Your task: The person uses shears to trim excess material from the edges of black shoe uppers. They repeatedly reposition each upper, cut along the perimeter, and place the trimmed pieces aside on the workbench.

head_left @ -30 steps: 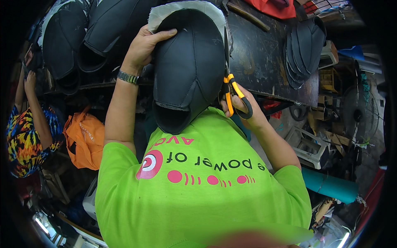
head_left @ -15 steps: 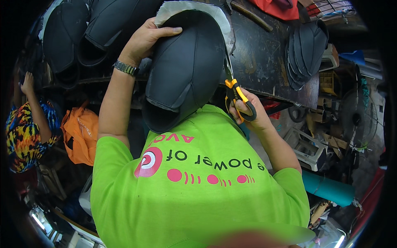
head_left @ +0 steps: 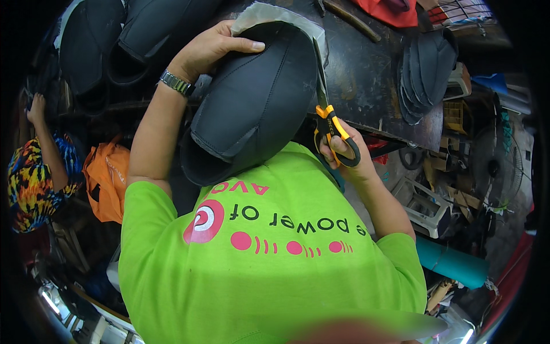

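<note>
A black shoe upper [head_left: 249,109] with stitched seams leans against my green shirt, its open end toward my body. Pale lining [head_left: 281,14] sticks out past its far, rounded edge. My left hand [head_left: 220,49] grips that edge at the left, thumb on the black outside and fingers hidden beneath. Yellow-and-black scissors [head_left: 330,117] are in my right hand [head_left: 348,152], fingers through the handle loops. Their blades point away from me along the upper's right edge, beside the lining. Whether they are cutting at this instant cannot be made out.
More black uppers [head_left: 86,46] lie at the far left of the dark worktable [head_left: 366,86]. A stack of black pieces [head_left: 427,74] rests at its right end, near a wooden-handled tool [head_left: 352,20]. At left are an orange bag [head_left: 107,180] and another person's arm [head_left: 48,143].
The upper has turned slightly clockwise: its far end shifted right and toward me, its open end left. My left hand moved with it. More of the scissor blades now shows along the edge.
</note>
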Demonstrator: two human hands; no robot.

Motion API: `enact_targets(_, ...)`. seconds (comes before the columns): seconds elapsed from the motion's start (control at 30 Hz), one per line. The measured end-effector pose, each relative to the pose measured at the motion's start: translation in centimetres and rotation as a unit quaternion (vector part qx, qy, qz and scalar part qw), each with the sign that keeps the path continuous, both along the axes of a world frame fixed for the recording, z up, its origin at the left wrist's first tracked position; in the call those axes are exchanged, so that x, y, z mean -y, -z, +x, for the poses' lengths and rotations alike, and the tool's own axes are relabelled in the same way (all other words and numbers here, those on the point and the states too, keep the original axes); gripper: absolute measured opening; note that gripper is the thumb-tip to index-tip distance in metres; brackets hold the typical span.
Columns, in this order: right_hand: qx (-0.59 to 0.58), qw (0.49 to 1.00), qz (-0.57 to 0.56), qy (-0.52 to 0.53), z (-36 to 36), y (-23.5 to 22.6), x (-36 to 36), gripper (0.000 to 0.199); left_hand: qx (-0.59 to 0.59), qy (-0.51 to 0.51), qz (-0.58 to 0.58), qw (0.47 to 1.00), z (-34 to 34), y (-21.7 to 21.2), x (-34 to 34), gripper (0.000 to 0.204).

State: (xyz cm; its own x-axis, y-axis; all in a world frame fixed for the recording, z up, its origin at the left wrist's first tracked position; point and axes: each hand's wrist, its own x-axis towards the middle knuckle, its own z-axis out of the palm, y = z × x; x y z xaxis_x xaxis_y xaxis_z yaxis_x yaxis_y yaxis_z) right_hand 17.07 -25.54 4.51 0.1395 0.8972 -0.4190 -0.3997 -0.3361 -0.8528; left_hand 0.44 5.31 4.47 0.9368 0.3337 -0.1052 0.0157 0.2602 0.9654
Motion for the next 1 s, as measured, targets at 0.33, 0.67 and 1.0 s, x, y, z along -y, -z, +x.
enact_targets(0.33, 0.003, 0.999, 0.015, -0.037, 0.1, 0.0, 0.3, 0.072, -0.082, 0.062, 0.041, 0.994, 0.5, -0.3, 0.0, 0.047)
enact_targets(0.67, 0.0, 1.0, -0.011, -0.029, 1.0, -0.7, 1.3, 0.057, -0.117, 0.105, 0.059, 0.986, 0.7, -2.0, 0.3, 0.04)
enact_targets(1.0, 0.075, 0.994, -0.005, -0.084, 2.4, -1.6, 1.1, 0.08, -0.083, 0.188, 0.059, 0.977, 1.6, -2.9, 1.7, 0.035)
